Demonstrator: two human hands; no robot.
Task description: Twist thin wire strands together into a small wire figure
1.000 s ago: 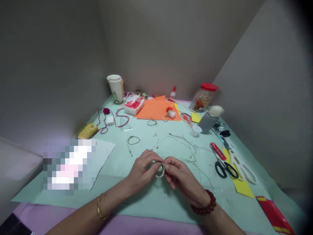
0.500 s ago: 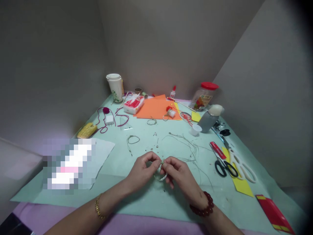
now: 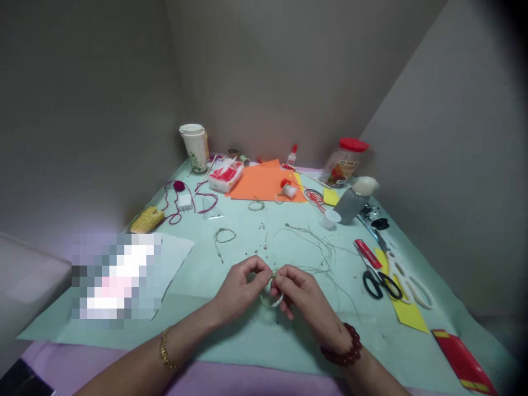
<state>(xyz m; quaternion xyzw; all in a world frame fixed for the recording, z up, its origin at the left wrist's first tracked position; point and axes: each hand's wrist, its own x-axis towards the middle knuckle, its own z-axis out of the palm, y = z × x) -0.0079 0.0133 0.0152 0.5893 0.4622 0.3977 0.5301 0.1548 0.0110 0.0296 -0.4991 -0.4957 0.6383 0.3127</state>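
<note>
Both hands meet over the near middle of the table. My left hand (image 3: pixel 246 282) pinches one side of a pale green cord bracelet (image 3: pixel 271 301) between thumb and fingertips. Right beside it, my right hand (image 3: pixel 300 287) pinches the same spot, fingertips almost touching the left ones. The bracelet's loop hangs below the fingers, with a lighter braided part at its lower right. Just beyond the hands lie small beads or charms (image 3: pixel 266 247) and loose green cords (image 3: pixel 325 247). A finished-looking cord loop (image 3: pixel 226 236) rests to the left.
On the right lie black-handled scissors (image 3: pixel 381 285), white-handled scissors (image 3: pixel 408 280) and a red packet (image 3: pixel 464 360). A grey bottle (image 3: pixel 350 203), a red-lidded jar (image 3: pixel 340 165), orange paper (image 3: pixel 258 184), a tissue pack (image 3: pixel 226 176) and a white cup (image 3: pixel 194 149) stand or lie farther back.
The bracelet's hanging loop has shifted slightly between the fingers. Both hands keep nearly the same place and pinch.
</note>
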